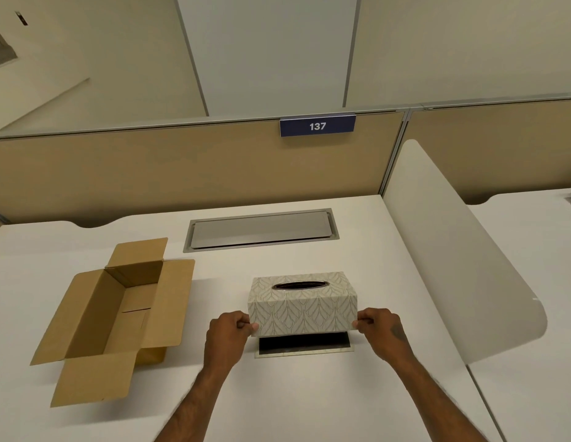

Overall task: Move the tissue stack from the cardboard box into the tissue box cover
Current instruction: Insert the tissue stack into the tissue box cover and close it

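Observation:
The patterned cream tissue box cover [302, 306], with an oval slot on top, is held tilted above its dark base plate [304, 344] on the white desk. My left hand [228, 333] pinches the cover's near left corner and my right hand [378, 328] pinches its near right corner. The brown cardboard box [118, 317] lies open to the left with its flaps spread. Its inside looks empty; no tissue stack shows in it or anywhere else.
A metal cable hatch [261, 230] is set into the desk [389, 282] behind the cover. A tan partition with a sign reading 137 [317, 126] closes the back. A white curved divider [453, 256] stands at the right.

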Demonstrator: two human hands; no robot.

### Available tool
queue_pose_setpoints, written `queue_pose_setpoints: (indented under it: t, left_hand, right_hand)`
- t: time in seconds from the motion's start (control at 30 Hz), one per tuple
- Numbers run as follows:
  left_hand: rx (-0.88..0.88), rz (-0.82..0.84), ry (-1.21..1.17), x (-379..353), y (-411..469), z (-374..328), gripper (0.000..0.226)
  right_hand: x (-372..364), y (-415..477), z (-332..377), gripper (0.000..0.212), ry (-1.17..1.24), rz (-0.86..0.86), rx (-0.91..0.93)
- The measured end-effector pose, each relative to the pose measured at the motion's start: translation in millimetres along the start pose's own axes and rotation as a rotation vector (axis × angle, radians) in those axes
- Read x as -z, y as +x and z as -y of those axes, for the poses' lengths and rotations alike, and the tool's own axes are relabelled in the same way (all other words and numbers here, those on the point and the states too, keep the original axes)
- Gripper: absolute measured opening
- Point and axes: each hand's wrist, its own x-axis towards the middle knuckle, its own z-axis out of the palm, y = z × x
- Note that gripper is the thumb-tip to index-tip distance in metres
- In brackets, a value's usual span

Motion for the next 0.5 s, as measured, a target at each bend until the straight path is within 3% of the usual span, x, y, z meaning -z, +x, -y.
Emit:
queue_pose_setpoints:
  t: [0.37,0.5]
  left_hand:
    - [-0.01,0.063,0.153,-23.4,-20.5,30.2,0.028]
    - [-0.023,0.069,0.192,-29.1,-24.2,35.8,0.024]
  right_hand:
    - [-23.5,-19.7,-28.2,0.017,-0.145,0.014,-0.008]
    - [-29.5,-23.3,-31.2,0.024,-0.191,-0.009,-0.01]
